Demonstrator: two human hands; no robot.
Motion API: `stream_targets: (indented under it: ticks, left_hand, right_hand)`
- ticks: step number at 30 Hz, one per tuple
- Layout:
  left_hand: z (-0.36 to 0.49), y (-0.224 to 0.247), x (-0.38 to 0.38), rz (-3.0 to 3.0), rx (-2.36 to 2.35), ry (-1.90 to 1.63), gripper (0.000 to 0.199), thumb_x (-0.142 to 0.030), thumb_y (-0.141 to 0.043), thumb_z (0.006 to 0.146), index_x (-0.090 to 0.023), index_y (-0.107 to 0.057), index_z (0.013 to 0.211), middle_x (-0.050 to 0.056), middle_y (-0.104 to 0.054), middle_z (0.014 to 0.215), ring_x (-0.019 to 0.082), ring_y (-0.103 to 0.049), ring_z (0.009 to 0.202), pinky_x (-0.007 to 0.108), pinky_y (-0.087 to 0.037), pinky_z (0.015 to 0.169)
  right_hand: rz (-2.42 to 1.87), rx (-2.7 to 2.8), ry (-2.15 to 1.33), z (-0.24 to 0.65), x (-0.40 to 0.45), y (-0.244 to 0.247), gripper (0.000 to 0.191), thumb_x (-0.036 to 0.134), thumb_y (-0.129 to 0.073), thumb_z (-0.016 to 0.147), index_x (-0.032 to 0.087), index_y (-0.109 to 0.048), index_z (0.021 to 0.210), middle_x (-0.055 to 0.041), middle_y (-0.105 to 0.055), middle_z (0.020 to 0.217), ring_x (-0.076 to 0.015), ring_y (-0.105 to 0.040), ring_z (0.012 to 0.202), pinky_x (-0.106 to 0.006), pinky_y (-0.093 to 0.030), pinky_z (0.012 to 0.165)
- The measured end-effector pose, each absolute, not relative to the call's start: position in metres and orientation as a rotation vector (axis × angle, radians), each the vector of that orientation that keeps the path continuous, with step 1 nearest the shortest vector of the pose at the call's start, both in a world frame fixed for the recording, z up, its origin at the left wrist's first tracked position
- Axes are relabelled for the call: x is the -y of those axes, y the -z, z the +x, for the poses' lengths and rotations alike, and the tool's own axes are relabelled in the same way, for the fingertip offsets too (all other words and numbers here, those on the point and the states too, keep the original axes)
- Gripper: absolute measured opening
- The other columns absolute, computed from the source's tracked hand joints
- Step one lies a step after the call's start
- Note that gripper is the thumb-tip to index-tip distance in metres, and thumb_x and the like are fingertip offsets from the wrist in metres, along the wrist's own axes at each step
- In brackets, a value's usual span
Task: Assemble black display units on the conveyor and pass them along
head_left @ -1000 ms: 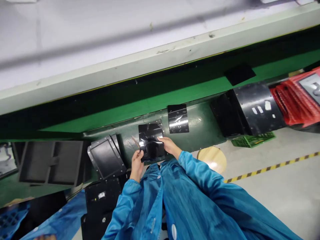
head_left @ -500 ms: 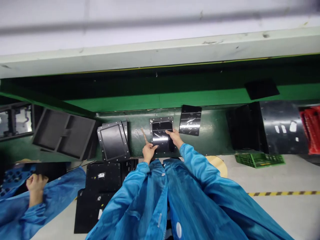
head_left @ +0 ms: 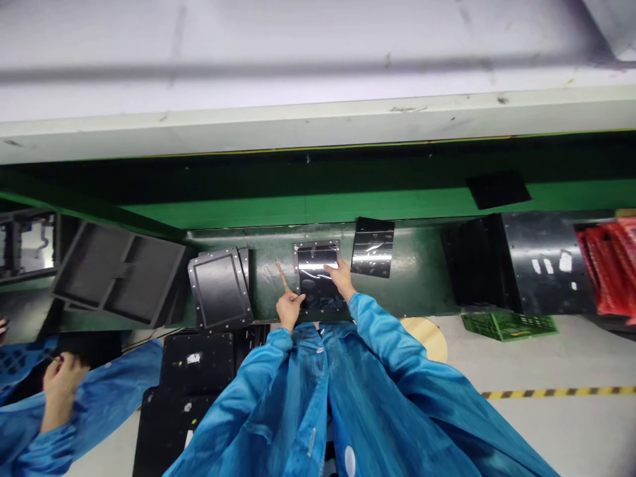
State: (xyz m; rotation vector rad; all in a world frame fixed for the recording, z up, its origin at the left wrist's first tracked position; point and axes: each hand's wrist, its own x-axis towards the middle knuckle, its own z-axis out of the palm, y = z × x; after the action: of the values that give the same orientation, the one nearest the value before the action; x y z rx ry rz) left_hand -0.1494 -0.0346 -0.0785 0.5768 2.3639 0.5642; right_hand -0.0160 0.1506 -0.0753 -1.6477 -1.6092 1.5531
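A glossy black sheet (head_left: pixel 318 286) lies over a black frame with bright dots along its rim (head_left: pixel 317 245), on the green bench. My left hand (head_left: pixel 289 309) is at the lower left of the sheet, its fingers closed round a thin brown stick-like tool (head_left: pixel 282 275) that points up and away. My right hand (head_left: pixel 340 277) rests on the sheet's right edge, thumb over the top; its fingers are closed on it. Just right of it lies another glossy black sheet (head_left: pixel 372 248). To the left, framed black panels (head_left: pixel 221 288) lie stacked.
Grey trays (head_left: pixel 119 271) stand at the left. At the right are a large black curved sheet (head_left: pixel 544 265) and red packages (head_left: pixel 611 262). A green crate (head_left: pixel 509 324) and round stool (head_left: pixel 424 336) sit below the bench edge. Another person's hand (head_left: pixel 64 381) shows lower left.
The view has shifted slightly, so the bench appears lower. The glossy sheet now covers more of the frame's upper part, with both my hands still at it. The other person's hand has moved a little.
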Motion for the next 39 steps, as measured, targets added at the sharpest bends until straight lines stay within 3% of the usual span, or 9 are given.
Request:
stream_targets:
  ticks: [2, 5, 9, 14, 19, 24, 39]
  left_hand:
    - [-0.151, 0.079, 0.033, 0.557, -2.392, -0.538, 0.027, -0.051, -0.073, 0.087, -0.025, -0.074, 0.084, 0.003, -0.079, 0.081, 0.023, -0.077, 0.084, 0.03, -0.053, 0.079]
    - [-0.154, 0.076, 0.031, 0.591, -2.399, -0.509, 0.03, -0.054, -0.069, 0.09, -0.025, -0.072, 0.084, 0.003, -0.077, 0.078, 0.023, -0.077, 0.084, 0.03, -0.053, 0.078]
    - [-0.157, 0.065, 0.032, 0.659, -2.404, -0.445, 0.03, -0.054, -0.074, 0.088, -0.024, -0.07, 0.094, 0.006, -0.08, 0.092, 0.025, -0.077, 0.093, 0.031, -0.052, 0.082]
    - [-0.159, 0.051, 0.035, 0.883, -2.281, -0.067, 0.045, -0.051, -0.084, 0.08, -0.023, -0.067, 0.11, 0.013, -0.08, 0.103, 0.034, -0.076, 0.105, 0.035, -0.05, 0.082]
    - [-0.165, 0.046, 0.027, 0.956, -2.175, 0.126, 0.033, -0.051, -0.079, 0.084, -0.024, -0.064, 0.096, 0.015, -0.08, 0.107, 0.034, -0.076, 0.106, 0.034, -0.049, 0.079]
    - [-0.161, 0.046, 0.028, 0.917, -2.206, 0.155, 0.036, -0.058, -0.076, 0.084, -0.026, -0.061, 0.088, 0.012, -0.08, 0.097, 0.033, -0.076, 0.1, 0.035, -0.048, 0.075]
    - [-0.163, 0.049, 0.035, 1.0, -2.118, 0.081, 0.03, -0.053, -0.069, 0.093, -0.023, -0.064, 0.091, 0.006, -0.078, 0.092, 0.025, -0.074, 0.095, 0.028, -0.042, 0.075]
  right_hand:
    - [-1.713, 1.672, -1.393, -0.02, -0.147, 0.071, 0.05, 0.043, -0.067, 0.084, 0.016, -0.066, 0.127, -0.0124, -0.074, 0.115, -0.0275, -0.067, 0.108, -0.039, -0.051, 0.105]
    - [-1.741, 1.894, -1.095, -0.021, -0.136, 0.061, 0.06, 0.039, -0.066, 0.088, 0.011, -0.06, 0.141, -0.019, -0.065, 0.133, -0.0323, -0.06, 0.126, -0.043, -0.045, 0.114]
    - [-1.71, 2.16, -0.825, 0.008, -0.115, 0.052, 0.069, 0.043, -0.068, 0.091, 0.011, -0.054, 0.151, -0.0222, -0.058, 0.141, -0.0359, -0.053, 0.134, -0.047, -0.04, 0.118]
    - [-2.001, 2.32, -1.173, 0.069, -0.09, 0.059, 0.052, 0.049, -0.082, 0.083, 0.019, -0.066, 0.123, -0.012, -0.073, 0.115, -0.0282, -0.069, 0.108, -0.035, -0.051, 0.094]
    - [-2.081, 2.237, -1.307, 0.083, -0.082, 0.062, 0.031, 0.043, -0.085, 0.084, 0.024, -0.068, 0.102, -0.0051, -0.079, 0.104, -0.0221, -0.075, 0.098, -0.028, -0.05, 0.083]
    - [-2.19, 2.243, -1.296, 0.077, -0.089, 0.057, 0.032, 0.049, -0.089, 0.079, 0.023, -0.074, 0.092, -0.0081, -0.081, 0.099, -0.0241, -0.076, 0.097, -0.028, -0.05, 0.078]
    - [-2.152, 2.329, -1.334, 0.078, -0.084, 0.058, 0.032, 0.046, -0.08, 0.09, 0.019, -0.071, 0.104, -0.0099, -0.079, 0.107, -0.0241, -0.073, 0.102, -0.028, -0.042, 0.078]
